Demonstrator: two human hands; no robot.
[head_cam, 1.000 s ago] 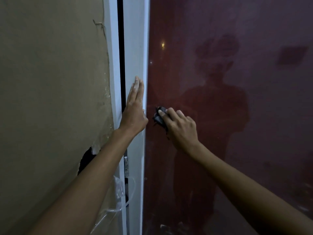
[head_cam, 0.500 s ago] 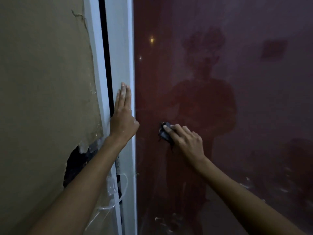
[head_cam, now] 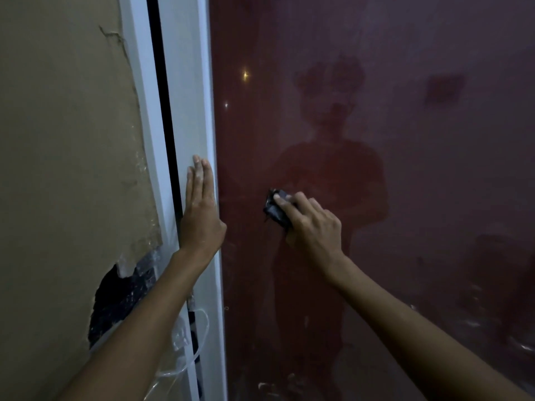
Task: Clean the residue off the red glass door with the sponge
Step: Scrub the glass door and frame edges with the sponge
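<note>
Dim room, low light. A person is standing close to the red glass door (head_cam: pixel 376 198), both bare arms reaching forward.

Right hand (head_cam: pixel 311 227) is pressing a small dark sponge (head_cam: pixel 275 208) against the glass, left of the pane's middle and about level with the other hand. Fingers are curling over the sponge, one fingertip lying across its top; the hand is covering the sponge's right part, so its full shape is not showing. The sponge is touching the glass.

Left hand (head_cam: pixel 201 209) is lying flat on the white door frame (head_cam: pixel 188 111), fingers straight, held together and pointing up, holding nothing. Pale smears are showing on those fingers. Its thumb side is sitting right at the edge where frame meets glass.

The glass is looking hazy and is giving back a dark reflection of the person. Whitish residue (head_cam: pixel 474 322) is showing low on the right of the pane, and more specks near the bottom edge.

Left of the frame a beige wall (head_cam: pixel 58 169) is running, its surface cracking and peeling, with a dark broken patch (head_cam: pixel 115 302) low down. A loose piece of clear plastic film (head_cam: pixel 185 342) is hanging by the frame's lower part, partly behind the left forearm.
</note>
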